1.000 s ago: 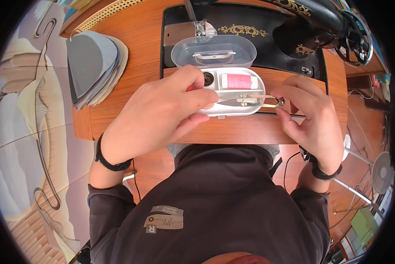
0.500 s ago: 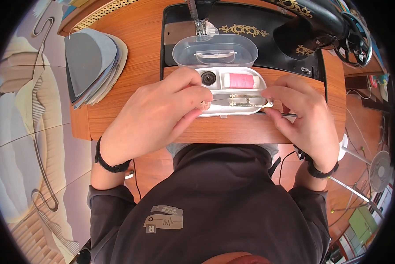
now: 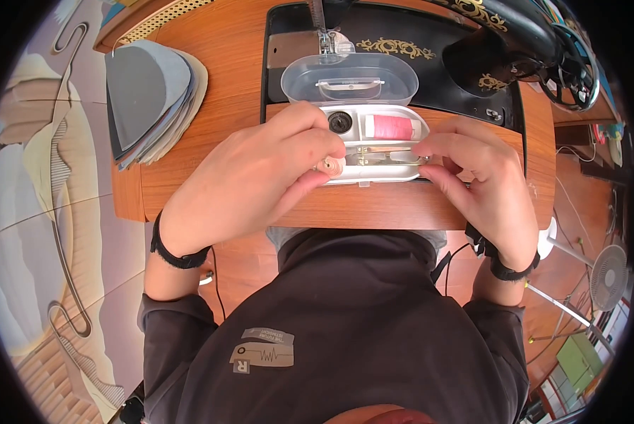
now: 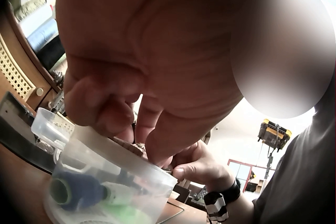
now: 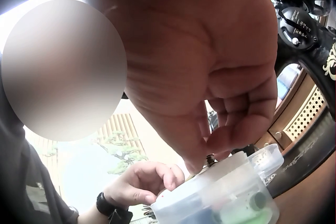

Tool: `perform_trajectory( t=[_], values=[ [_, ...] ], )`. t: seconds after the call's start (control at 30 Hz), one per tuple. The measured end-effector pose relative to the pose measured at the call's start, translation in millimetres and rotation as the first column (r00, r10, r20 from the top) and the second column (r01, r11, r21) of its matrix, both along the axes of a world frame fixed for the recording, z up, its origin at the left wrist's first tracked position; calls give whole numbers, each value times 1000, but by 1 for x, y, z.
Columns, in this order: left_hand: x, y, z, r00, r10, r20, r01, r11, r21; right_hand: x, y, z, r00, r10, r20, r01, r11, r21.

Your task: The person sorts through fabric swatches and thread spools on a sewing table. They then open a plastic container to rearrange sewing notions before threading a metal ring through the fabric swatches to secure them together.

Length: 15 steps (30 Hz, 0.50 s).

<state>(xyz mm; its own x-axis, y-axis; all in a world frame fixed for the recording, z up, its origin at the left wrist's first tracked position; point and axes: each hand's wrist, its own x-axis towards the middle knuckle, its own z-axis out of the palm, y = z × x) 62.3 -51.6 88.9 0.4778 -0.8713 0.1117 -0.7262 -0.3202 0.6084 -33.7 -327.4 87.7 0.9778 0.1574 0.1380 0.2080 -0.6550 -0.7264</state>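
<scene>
A pair of metal thread snips [image 3: 380, 150] lies level in the front compartment of a white sewing-kit tray [image 3: 363, 109]. My right hand [image 3: 483, 166] pinches the right end of the snips between thumb and fingers. At the compartment's left side, my left hand [image 3: 253, 169] holds a small beige roll [image 3: 330, 167] with thumb and curled fingers, which partly hide it. Behind the snips, the tray carries a pink thread spool [image 3: 393, 128] and a round black item [image 3: 340, 122]. In the left wrist view, a clear box [image 4: 152, 182] beneath contains a blue thread spool [image 4: 79, 190].
The clear lid [image 3: 401, 81] with a handle stands behind the tray. Beyond it is a black sewing machine [image 3: 486, 60] set into the wooden table [image 3: 232, 63]. A stack of grey and beige fabric swatches [image 3: 147, 92] lies at the left, and a fan [image 3: 606, 278] stands at the right.
The snips have come down from above the tray into its front compartment, leaving my left fingertips. My right hand has moved slightly left with them. More of the beige roll shows.
</scene>
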Motion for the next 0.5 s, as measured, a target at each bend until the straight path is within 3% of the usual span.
perform_trajectory(
  t=[0.17,0.5],
  values=[
    [-2,0,1,996,59,-63,-59,998,0,5,-1,-3,991,101,84,-96,994,-61],
    [-2,8,-2,999,28,-41,-29,999,-18,2,-2,0,998,44,34,-41,996,-84]
  ],
)
